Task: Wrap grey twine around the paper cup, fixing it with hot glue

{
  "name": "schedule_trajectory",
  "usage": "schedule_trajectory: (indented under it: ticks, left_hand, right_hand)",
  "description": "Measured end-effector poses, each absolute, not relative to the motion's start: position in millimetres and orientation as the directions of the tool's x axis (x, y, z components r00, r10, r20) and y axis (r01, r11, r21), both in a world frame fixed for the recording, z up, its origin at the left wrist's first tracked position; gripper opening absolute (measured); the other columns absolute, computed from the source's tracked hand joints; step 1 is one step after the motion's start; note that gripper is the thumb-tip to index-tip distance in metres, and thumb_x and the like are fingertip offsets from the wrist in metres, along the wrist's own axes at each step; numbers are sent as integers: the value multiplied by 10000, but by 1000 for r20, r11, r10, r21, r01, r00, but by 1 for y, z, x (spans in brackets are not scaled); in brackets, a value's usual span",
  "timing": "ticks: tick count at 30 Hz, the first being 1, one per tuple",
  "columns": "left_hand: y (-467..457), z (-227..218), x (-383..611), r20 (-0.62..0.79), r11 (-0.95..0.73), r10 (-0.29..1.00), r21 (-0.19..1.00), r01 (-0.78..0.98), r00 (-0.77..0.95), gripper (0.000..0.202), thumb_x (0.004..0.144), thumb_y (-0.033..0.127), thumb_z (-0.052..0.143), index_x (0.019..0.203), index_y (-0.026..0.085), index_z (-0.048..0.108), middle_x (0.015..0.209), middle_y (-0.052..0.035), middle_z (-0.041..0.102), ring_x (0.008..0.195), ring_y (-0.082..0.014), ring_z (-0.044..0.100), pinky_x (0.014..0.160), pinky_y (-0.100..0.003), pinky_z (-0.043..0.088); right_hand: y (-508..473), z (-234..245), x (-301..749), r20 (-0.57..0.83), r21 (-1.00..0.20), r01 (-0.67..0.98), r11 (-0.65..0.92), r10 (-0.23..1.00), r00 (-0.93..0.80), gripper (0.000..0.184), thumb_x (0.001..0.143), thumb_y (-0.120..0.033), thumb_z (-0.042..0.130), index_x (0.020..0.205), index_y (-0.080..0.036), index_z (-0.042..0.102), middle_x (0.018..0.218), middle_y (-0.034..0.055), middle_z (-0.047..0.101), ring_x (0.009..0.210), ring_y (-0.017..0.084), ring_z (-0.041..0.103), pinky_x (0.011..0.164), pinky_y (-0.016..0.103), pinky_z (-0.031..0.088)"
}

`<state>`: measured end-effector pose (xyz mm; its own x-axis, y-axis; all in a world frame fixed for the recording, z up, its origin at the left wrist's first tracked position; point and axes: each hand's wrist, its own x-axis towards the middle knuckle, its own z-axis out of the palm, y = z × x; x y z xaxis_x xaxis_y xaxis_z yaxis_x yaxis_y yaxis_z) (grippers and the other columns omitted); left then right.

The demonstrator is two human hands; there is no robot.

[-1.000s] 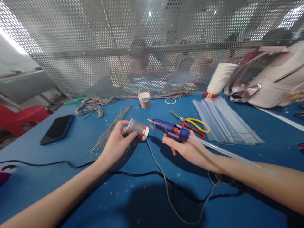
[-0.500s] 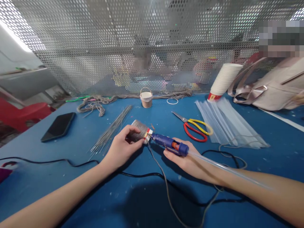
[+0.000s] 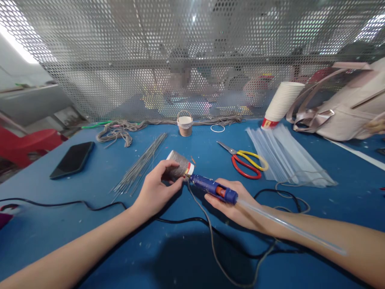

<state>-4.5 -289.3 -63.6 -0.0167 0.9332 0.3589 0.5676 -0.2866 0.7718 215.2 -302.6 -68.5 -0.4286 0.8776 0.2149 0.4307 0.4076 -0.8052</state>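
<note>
My left hand [image 3: 156, 188] is closed round a paper cup wrapped in grey cord [image 3: 178, 165], held on its side just above the blue table [image 3: 90, 224]. My right hand [image 3: 237, 202] grips a blue glue gun [image 3: 213, 188] with an orange trigger and a long clear glue stick [image 3: 288, 228] trailing back over my forearm. The gun's nozzle touches the cup's red-and-white rim. A loose grey cord [image 3: 210, 237] hangs from the cup towards me.
A black cable [image 3: 90, 206] crosses the table. A bundle of thin wires [image 3: 141, 164] and a phone [image 3: 72, 159] lie left; scissors [image 3: 248, 162], clear glue sticks [image 3: 288, 158], stacked cups [image 3: 281, 104] and a bag [image 3: 345, 108] right. A small wrapped cup [image 3: 185, 123] stands by the mesh screen [image 3: 180, 52].
The glue gun has come down and left until its nozzle meets the cup's rim. My left hand has tilted the cup and drawn it slightly nearer.
</note>
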Motion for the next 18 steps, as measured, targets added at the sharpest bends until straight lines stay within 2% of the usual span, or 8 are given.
schedule_trajectory:
  ticks: [7,18]
  left_hand:
    - [-291,-63,-2,352,-269,935,771,578,-34,287,692,288,678,966,233,612,866,-3,649,638,-123,566,619,-259,502]
    - [-290,-66,-4,394,-312,919,721,618,5,304,701,263,673,993,224,597,855,7,640,560,-82,514,556,-234,467]
  right_hand:
    - [-301,-71,214,246,-785,432,444,864,-440,201,831,-315,582,692,-200,494,617,-18,549,525,94,432,521,235,375]
    - [-301,-73,214,320,-728,435,530,824,-467,236,842,-308,547,662,-214,427,572,-34,485,491,92,377,503,235,341]
